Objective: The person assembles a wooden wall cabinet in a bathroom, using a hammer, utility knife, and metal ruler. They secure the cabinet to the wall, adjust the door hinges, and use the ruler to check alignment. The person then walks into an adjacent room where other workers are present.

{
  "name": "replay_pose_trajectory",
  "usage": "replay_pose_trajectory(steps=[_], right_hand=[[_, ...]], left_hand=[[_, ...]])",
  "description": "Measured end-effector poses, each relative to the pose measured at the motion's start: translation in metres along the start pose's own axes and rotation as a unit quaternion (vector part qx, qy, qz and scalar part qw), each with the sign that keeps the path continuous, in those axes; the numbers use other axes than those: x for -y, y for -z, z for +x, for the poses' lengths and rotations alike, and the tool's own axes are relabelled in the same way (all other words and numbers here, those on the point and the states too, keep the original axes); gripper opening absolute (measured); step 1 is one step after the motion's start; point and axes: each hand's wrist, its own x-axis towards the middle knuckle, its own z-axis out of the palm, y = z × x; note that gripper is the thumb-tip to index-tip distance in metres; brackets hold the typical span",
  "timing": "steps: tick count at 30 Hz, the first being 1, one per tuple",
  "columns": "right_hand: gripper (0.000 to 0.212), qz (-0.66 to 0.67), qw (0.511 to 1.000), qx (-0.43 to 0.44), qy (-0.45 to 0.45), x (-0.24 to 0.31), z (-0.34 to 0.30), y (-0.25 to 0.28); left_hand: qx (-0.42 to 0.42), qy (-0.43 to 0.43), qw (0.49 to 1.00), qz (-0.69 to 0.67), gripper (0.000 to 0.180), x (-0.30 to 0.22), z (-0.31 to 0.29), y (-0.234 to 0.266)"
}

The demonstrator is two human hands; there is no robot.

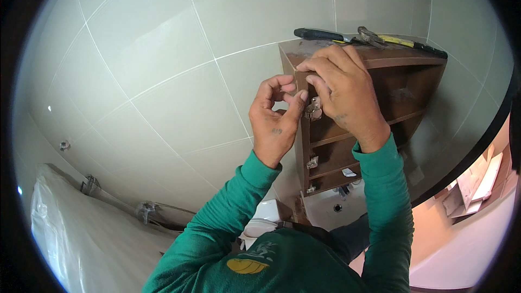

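Note:
A brown open-fronted wall cabinet [374,182] with shelves hangs against the tiled wall. My left hand [275,122] is closed at its front left edge, thumb and fingertips on either side of the side panel [302,154]. Slightly higher, my right hand [344,89] reaches over the top front corner, its thumb and fingers bent in a pinch; whatever lies between them is hidden. Metal hinges [313,109] sit inside the edge below my fingers. On the cabinet top lie a black-handled tool [320,34] and a hammer [404,41] with a yellow and black handle.
Below the cabinet are a white washbasin [325,209] and a white toilet [260,228]. A small white piece [349,172] rests on the bottom shelf. Plastic sheeting [81,239] covers something large at the left. A dark-edged opening shows wooden boards [480,182] at the right.

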Motion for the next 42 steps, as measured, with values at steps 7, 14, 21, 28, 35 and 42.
replay_pose_trajectory(steps=[7,14,21,28,35,42], right_hand=[[0.023,-0.037,0.999,0.008,0.008,0.003,0.004,0.0],[0.025,-0.038,0.999,0.024,0.002,0.007,0.009,0.001],[0.026,-0.051,0.998,0.022,0.013,0.003,0.006,0.002],[0.028,-0.057,0.997,0.056,0.012,0.005,0.01,0.004],[0.033,-0.057,0.995,0.08,0.001,0.005,0.014,0.007],[0.029,-0.035,0.998,0.057,0.007,0.003,0.015,0.008]], left_hand=[[-0.065,-0.03,0.997,-0.002,0.027,-0.006,0.001,-0.012],[-0.045,-0.01,0.999,0.006,0.022,-0.01,0.006,-0.012],[-0.042,0.038,0.998,-0.039,0.022,-0.02,0.005,-0.015],[-0.035,0.011,0.999,0.0,0.019,-0.019,0.006,-0.015],[-0.029,0.006,0.998,0.051,0.02,-0.023,0.006,-0.014],[-0.034,-0.009,0.998,0.044,0.024,-0.017,0.006,-0.013]])
